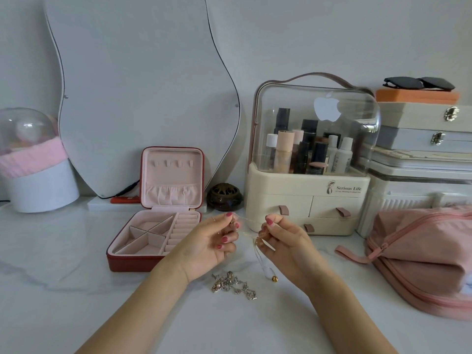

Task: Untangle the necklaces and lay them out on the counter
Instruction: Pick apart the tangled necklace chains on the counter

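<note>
Above the white marble counter (76, 251), my left hand (212, 241) and right hand (283, 238) each pinch a thin gold chain necklace (249, 232) strung between them, its gold bead end (274, 279) dangling. At six o'clock from them lies a tangled silver and rose-gold necklace heap (233, 284). At ten o'clock sits an open red jewellery box (155, 226).

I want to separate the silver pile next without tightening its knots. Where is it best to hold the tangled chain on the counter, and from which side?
Probably pinch the loose end link at the lower right of the tangled chain, coming from above with two fingers. That end trails free of the dense clump on the left, and the pile lies flat on the counter.
</note>
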